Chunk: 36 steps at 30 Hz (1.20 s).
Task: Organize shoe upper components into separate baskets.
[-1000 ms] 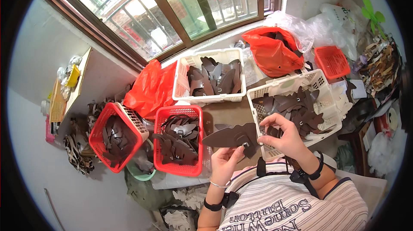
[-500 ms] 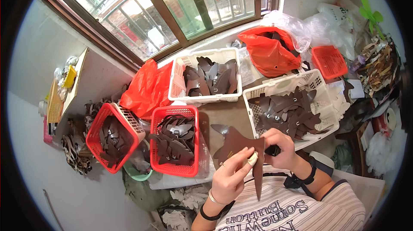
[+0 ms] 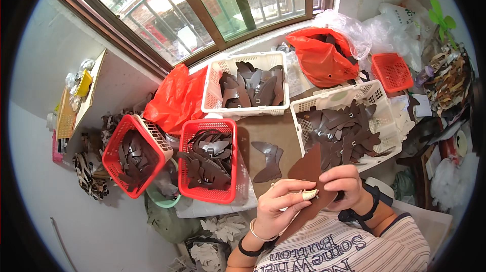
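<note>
A brown leather piece [image 3: 306, 165] is up in front of my striped shirt, between both hands. My left hand [image 3: 277, 204] pinches it from the left, with a pale cream covering [image 3: 309, 194] on one fingertip. On the right edge, my right hand [image 3: 347, 185] grips the same piece with closed fingers. Something small and black [image 3: 340, 196] shows under the right fingers, too hidden to name. Just beyond my hands, a second dark brown curved leather piece [image 3: 268, 161] lies on the brown tabletop [image 3: 253, 133].
Two red baskets [image 3: 234, 171] [image 3: 109, 163] on the left and two white baskets [image 3: 206, 95] [image 3: 298, 130] at the back and right hold leather pieces. Red plastic bags [image 3: 177, 95] [image 3: 316, 62] sit near the window. A small red basket [image 3: 392, 72] stands at the far right.
The leather piece in my hands has been turned and tilted, its broad part now narrower to view. My hands have shifted slightly, uncovering more of the piece on the tabletop.
</note>
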{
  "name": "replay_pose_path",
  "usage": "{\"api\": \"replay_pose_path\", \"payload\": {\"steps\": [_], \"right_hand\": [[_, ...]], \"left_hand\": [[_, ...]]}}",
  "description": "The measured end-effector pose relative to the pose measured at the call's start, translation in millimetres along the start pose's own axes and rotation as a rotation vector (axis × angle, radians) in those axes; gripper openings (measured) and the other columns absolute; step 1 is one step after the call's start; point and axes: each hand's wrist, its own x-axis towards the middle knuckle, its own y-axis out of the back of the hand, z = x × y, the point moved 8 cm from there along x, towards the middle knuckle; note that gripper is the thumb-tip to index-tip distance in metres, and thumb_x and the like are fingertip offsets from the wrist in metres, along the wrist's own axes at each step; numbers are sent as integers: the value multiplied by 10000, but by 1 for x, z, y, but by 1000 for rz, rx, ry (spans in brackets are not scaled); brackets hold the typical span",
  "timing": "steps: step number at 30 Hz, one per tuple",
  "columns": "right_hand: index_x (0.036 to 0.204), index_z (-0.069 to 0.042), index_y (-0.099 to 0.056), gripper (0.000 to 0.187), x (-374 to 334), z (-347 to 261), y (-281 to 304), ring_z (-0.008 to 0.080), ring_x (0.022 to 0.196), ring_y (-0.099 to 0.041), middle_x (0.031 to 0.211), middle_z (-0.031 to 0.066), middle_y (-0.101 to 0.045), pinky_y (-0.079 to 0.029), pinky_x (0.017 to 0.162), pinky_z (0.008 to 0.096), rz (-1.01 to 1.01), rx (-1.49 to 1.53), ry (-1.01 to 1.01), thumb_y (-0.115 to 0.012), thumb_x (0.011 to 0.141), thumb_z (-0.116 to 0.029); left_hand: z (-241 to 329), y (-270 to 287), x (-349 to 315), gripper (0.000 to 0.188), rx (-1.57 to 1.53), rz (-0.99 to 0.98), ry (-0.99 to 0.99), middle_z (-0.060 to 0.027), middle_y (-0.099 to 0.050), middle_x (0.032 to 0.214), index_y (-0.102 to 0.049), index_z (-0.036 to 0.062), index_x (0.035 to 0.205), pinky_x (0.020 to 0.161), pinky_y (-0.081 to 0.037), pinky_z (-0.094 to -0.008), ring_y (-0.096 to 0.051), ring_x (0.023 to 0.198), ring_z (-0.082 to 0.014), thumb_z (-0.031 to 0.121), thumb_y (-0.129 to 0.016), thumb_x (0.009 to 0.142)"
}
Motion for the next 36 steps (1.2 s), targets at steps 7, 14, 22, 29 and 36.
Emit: {"api": "replay_pose_path", "payload": {"steps": [7, 14, 22, 29, 36], "right_hand": [[940, -67, -623, 235, -1, 0, 2, 202, 712, -665, 915, 88, -674, -537, 554, 287, -81, 137, 82, -770, 775, -149], [888, -54, -674, 134, -2, -3, 0, 205, 689, -663, 905, 87, -667, -538, 569, 285, -114, 214, 77, -728, 799, -138], [906, -51, -689, 131, -9, -12, -10, 208, 688, -655, 942, 68, -644, -539, 576, 285, -189, 230, 172, -686, 775, -64], [900, -49, -687, 163, -5, -8, -14, 194, 633, -615, 943, 80, -646, -474, 497, 290, -234, 280, 119, -703, 738, -57], [906, -44, -689, 278, -1, -8, -15, 194, 618, -604, 954, 81, -667, -444, 452, 282, -254, 378, 49, -707, 636, 21]], "left_hand": [[21, -3, 2, 241, 147, -30, -154, -47, -725, 1032, -772, 76, 972, 826, -506, -331, -636, 941, -241, 49, -781, 733], [31, -5, -2, 245, 163, -111, -279, -50, -731, 1010, -774, 34, 929, 791, -517, -315, -635, 895, -225, -5, -754, 689], [16, 5, 1, 261, 142, -140, -9, -129, -724, 990, -763, 22, 952, 757, -561, -326, -690, 914, -271, 11, -807, 696], [14, 4, 1, 206, 136, -192, -23, -92, -727, 1004, -750, 38, 963, 697, -534, -294, -705, 832, -217, 37, -778, 758], [4, 2, -3, 167, 29, -212, 100, -99, -724, 960, -752, 21, 929, 666, -548, -279, -706, 819, -205, 22, -778, 764]]}}
